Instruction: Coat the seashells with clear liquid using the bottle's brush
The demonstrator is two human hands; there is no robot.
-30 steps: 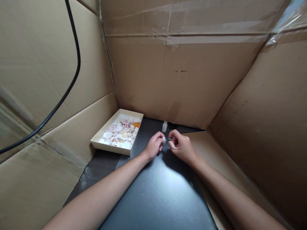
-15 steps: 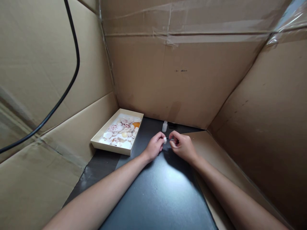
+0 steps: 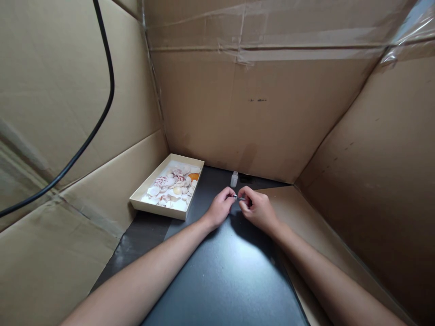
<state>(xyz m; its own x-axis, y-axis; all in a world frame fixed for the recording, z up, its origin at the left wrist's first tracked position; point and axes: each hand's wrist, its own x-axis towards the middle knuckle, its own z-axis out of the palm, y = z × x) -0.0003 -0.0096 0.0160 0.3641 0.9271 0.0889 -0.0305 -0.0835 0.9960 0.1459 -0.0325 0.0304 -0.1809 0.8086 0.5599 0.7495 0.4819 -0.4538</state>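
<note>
Between the fingertips of my left hand (image 3: 219, 210) is a small white shell (image 3: 234, 196), mostly covered by the fingers. My right hand (image 3: 259, 209) pinches a thin dark stick-like tool (image 3: 240, 198), perhaps a fine brush. Its tip points left and meets the shell, or comes very close to it; the contact is too small to make out. Just beyond both hands, a small clear bottle (image 3: 234, 179) with an open top stands upright.
A cream tray (image 3: 157, 210) of assorted shells (image 3: 171, 183), one of them orange, lies to the left. Cardboard walls (image 3: 224, 113) surround the dark tabletop (image 3: 217, 271). A black cable (image 3: 110, 81) hangs along the left wall. A cardboard flap (image 3: 295, 213) lies at the right.
Less of the white shell shows between my left fingers now, as if it has been turned. My right hand and the thin tool have shifted slightly left towards it.
</note>
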